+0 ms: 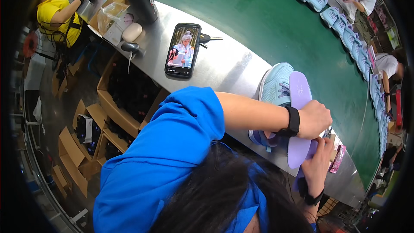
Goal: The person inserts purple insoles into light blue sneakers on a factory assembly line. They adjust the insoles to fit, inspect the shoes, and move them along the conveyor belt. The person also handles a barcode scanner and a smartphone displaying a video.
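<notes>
My left hand (pixel 315 118), with a black band at its wrist, is closed against a long lilac insole (pixel 300 88) that stands out above and below it. Its fingertips are hidden. Just below, my right hand (pixel 317 162) has its fingers closed around a second lilac insole (pixel 307 157), partly hidden behind the first. The two hands nearly touch. A light blue sneaker (pixel 276 80) with purple laces rests on the metal ledge beside the first insole. Under my left forearm shows part of another shoe (pixel 260 139), its rest covered by the arm.
A phone (pixel 183 51), keys (pixel 210 38), an earbud case (pixel 132 32) and a dark tumbler (pixel 139 0) stand on the metal ledge (pixel 233 60). Beyond runs a green belt (pixel 241 13) with a row of sneakers (pixel 345 30). A pink packet (pixel 338 159) lies near my right hand. Cartons (pixel 75 155) stand left.
</notes>
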The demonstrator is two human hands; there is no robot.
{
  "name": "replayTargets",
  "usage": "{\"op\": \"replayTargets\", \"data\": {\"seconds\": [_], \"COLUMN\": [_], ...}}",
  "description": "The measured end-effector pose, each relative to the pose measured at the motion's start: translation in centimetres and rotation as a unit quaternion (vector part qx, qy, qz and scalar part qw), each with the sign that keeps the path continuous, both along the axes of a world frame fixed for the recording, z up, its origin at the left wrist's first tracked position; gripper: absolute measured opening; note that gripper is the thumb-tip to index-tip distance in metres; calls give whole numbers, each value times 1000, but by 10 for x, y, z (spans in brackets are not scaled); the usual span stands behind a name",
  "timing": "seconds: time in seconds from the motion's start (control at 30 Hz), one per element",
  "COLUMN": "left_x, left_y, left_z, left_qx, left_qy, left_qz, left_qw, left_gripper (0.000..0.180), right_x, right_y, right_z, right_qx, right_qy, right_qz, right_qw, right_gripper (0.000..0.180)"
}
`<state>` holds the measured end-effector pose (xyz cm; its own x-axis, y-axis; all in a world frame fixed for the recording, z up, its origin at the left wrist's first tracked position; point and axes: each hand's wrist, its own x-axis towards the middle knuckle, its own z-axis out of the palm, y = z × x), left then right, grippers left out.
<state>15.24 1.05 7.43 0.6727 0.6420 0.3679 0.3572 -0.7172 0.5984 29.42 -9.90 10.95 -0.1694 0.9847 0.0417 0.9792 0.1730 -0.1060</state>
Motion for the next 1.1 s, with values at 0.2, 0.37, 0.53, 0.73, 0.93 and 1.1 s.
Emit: {"op": "replayTargets", "data": {"seconds": [0.2, 0.37, 0.53, 0.73, 0.93, 1.1], "left_x": [-4, -5, -3, -1, 2, 2], "left_y": [-4, -5, -5, -8, -8, -8], "left_z": [3, 6, 7, 5, 5, 7], "left_qx": [3, 2, -7, 18, 34, 22], "left_qy": [4, -5, 0, -35, -37, -21], "left_qz": [10, 14, 29, 35, 31, 30], "left_qw": [1000, 1000, 1000, 999, 998, 999], "left_gripper": [9, 10, 11, 9, 9, 11], "right_x": [0, -1, -2, 0, 10, 0], "right_y": [-26, -8, 12, -23, -20, 6], "right_z": [19, 8, -14, 20, -6, -20], "right_qx": [-39, -3, -7, -32, 73, 41], "right_qy": [30, 99, 137, 2, 65, 90], "right_qz": [-79, -21, -39, -81, -35, -39], "right_qw": [996, 995, 990, 996, 995, 994], "right_gripper": [40, 27, 30, 38, 23, 25]}}
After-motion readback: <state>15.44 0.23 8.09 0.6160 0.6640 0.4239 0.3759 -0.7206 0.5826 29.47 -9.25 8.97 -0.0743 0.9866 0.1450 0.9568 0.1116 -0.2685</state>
